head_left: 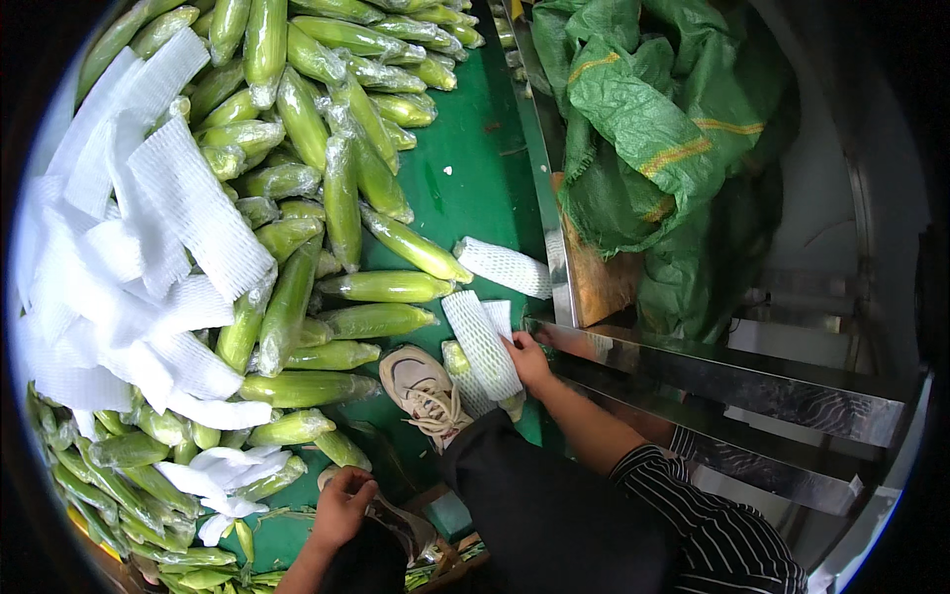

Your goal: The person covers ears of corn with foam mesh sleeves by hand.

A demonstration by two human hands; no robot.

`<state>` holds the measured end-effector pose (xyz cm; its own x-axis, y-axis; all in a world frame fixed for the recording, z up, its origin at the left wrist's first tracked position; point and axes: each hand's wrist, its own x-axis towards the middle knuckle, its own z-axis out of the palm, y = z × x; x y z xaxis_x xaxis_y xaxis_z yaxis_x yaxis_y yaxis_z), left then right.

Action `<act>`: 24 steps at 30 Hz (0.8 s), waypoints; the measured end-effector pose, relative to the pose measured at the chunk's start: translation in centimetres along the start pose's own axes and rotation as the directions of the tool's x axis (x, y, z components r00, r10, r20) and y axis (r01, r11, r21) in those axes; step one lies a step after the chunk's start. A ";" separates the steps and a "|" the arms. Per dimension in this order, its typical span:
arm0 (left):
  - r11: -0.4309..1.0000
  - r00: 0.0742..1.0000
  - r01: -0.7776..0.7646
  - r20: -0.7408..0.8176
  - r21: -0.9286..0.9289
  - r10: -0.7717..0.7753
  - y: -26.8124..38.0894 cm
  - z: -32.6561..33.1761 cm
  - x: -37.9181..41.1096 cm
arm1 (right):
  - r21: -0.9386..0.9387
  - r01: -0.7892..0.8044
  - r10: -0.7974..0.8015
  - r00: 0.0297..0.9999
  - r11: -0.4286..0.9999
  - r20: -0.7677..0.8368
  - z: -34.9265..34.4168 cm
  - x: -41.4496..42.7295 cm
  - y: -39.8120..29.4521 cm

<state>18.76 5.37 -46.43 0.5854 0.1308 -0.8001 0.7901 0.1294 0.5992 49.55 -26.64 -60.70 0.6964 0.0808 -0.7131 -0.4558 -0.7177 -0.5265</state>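
My right hand (528, 361) grips the edge of a corn ear in a white foam net sleeve (482, 345). Under and beside it lie more sleeved ears, partly hidden; the bare tip of one corn ear (456, 358) pokes out. My left hand (344, 501) hovers low in the view with fingers curled in and nothing visible in them. Nearest to it is a film-wrapped corn ear (342, 449). Another sleeved ear (505, 267) rests further up against the metal rail. Between the hands, a beige shoe (417, 386) stands on the green surface.
A large heap of film-wrapped corn (297, 126) covers the left and back of the green surface (482, 163). Flat white foam net sleeves (200, 211) are piled over it. Green woven sacks (638, 111) hang beyond the metal rail (549, 208). Steel bars (727, 379) run at right.
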 end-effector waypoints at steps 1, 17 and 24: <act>0.999 1.000 -0.008 0.006 -0.035 0.009 -0.1 0.0 0.1 | -0.107 0.136 -0.145 0.985 0.985 -0.091 0.2 -0.2 0.2; 0.998 0.999 0.020 -0.044 -0.066 -0.023 -1.5 0.2 0.3 | -0.371 0.667 -0.679 0.725 0.646 0.119 -1.2 -1.8 -29.1; 0.999 0.997 0.015 -0.080 -0.030 -0.017 -2.0 -0.1 -0.4 | -0.826 0.514 -0.734 0.650 0.234 0.197 -0.9 10.3 -24.1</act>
<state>16.91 5.20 -47.26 0.5554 0.2072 -0.8054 0.7926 0.1611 0.5880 68.24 -9.14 -54.92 0.6782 0.7152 -0.1687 0.7087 -0.6973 -0.1070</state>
